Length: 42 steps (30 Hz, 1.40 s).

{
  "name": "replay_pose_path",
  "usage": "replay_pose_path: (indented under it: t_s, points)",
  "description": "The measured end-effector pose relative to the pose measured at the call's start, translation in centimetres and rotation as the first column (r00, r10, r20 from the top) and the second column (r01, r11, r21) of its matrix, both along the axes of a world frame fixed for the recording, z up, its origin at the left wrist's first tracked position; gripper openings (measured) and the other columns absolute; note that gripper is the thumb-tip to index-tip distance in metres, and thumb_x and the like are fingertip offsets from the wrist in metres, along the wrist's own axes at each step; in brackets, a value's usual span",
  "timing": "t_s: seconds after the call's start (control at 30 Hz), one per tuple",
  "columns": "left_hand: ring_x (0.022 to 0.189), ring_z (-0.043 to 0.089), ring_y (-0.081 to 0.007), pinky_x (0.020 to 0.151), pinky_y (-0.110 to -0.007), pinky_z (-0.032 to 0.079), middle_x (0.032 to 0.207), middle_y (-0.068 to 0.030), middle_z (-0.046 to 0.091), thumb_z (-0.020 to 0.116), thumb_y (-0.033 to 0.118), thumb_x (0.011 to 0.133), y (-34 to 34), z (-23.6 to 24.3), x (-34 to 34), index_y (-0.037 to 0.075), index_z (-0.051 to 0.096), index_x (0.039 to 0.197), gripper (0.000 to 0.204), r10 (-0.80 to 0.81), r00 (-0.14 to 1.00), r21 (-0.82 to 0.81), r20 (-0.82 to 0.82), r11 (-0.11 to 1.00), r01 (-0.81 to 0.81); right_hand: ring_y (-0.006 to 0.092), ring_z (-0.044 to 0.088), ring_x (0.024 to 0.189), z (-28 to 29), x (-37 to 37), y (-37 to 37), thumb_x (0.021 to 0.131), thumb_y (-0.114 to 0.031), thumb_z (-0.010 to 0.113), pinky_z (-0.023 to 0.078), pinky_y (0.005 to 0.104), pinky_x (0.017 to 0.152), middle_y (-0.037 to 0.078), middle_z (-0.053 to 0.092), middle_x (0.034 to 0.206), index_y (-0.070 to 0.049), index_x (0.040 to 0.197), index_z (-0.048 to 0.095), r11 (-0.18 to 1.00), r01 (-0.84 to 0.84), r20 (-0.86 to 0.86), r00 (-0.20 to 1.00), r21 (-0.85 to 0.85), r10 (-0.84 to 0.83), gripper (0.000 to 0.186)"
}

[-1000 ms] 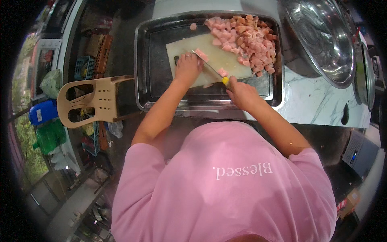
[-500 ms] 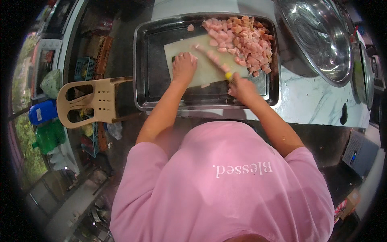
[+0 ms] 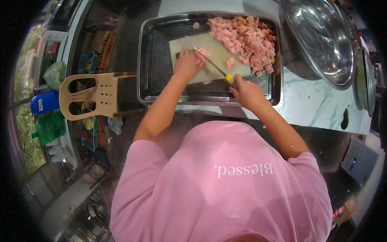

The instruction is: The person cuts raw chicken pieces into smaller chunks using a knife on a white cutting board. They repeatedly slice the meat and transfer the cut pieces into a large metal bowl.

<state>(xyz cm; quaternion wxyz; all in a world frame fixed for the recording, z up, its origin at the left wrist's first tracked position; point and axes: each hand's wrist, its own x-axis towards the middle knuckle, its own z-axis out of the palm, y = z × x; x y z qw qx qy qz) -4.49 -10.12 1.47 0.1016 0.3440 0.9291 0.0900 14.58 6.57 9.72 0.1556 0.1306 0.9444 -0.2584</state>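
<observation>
My right hand point(image 3: 246, 92) grips the handle of a knife point(image 3: 213, 64), which has a yellow collar; its long blade slants to the far left over the white cutting board point(image 3: 179, 45). Curled fingers of my left hand point(image 3: 188, 64) press a piece of raw pale pink meat point(image 3: 203, 52), looking like chicken, onto the board. The blade tip is close to those fingers. A few cut bits point(image 3: 230, 63) lie on the board between the blade and a big heap of meat cubes point(image 3: 252, 42). Board and heap share a deep metal tray point(image 3: 142, 64).
A large steel basin point(image 3: 318, 36) stands right of the tray on the white marbled table point(image 3: 310, 107). A dark oblong thing point(image 3: 344, 119) is near the table's right end. Left of the tray is a beige plastic chair point(image 3: 105, 94). One stray meat cube point(image 3: 196, 25) lies at the tray's far side.
My right hand and the knife, blurred before, now show sharply, with the blade closer to my left hand. Bits that lined the blade now lie on the board. The whole view has shifted slightly.
</observation>
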Motion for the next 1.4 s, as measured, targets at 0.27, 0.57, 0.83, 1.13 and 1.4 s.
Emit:
replay_pose_path:
  t_s: [0.27,0.57,0.83,1.13,1.4]
  points:
    - [0.105,0.055,-0.0368,0.088,-0.044,0.049,0.11,-0.0206,0.055,0.065,0.03,0.085,0.5,-1.1,0.6,-0.002,0.052,0.108,0.042,-0.059,0.998,0.067,0.014,0.996,0.058,0.045,0.062,0.084,-2.8,-1.1,-0.1,0.089,-0.023,0.059,0.049,0.053,0.072,0.024,0.064,0.087,-0.004,0.11,0.041,0.998,-0.044,0.045,0.998,-0.043,0.046,0.033]
    - [0.106,0.054,-0.0362,0.088,-0.045,0.049,0.114,-0.0182,0.054,0.065,0.023,0.083,0.6,-2.2,0.7,0.0,0.049,0.114,0.041,-0.006,1.0,0.102,-0.015,0.995,0.008,0.0453,0.062,0.086,-6.5,-4.8,0.3,0.087,-0.024,0.062,0.049,0.0525,0.075,0.027,0.064,0.093,-0.009,0.134,0.036,1.0,0.006,0.022,1.0,-0.015,-0.006,0.056]
    - [0.108,0.053,-0.0377,0.088,-0.046,0.048,0.111,-0.0215,0.055,0.073,0.029,0.077,-0.5,-0.7,0.7,-0.001,0.053,0.111,0.05,0.084,0.994,0.244,0.067,0.965,-0.098,0.0476,0.062,0.084,-4.5,-0.6,3.8,0.087,-0.023,0.063,0.049,0.0537,0.073,0.027,0.065,0.086,-0.008,0.121,0.041,0.991,0.116,-0.139,0.985,0.063,-0.107,0.043]
    - [0.101,0.059,-0.0345,0.088,-0.043,0.049,0.105,-0.0173,0.059,0.073,0.024,0.079,-0.8,0.6,0.9,0.001,0.064,0.099,0.032,0.071,0.975,0.119,0.21,0.988,-0.098,0.0461,0.062,0.084,-1.6,1.1,-0.8,0.09,-0.024,0.058,0.048,0.0546,0.073,0.026,0.064,0.087,-0.005,0.107,0.041,0.997,-0.044,0.083,0.995,-0.07,0.05,0.031]
    - [0.098,0.06,-0.0381,0.086,-0.046,0.048,0.106,-0.0203,0.061,0.073,0.022,0.079,-0.6,-1.9,0.9,0.003,0.06,0.114,0.042,0.034,0.989,0.233,0.144,0.97,-0.067,0.0425,0.064,0.088,-6.9,-5.3,-2.7,0.089,-0.021,0.056,0.05,0.052,0.075,0.025,0.065,0.091,-0.001,0.108,0.043,0.995,-0.082,-0.043,0.996,-0.051,0.08,0.031]
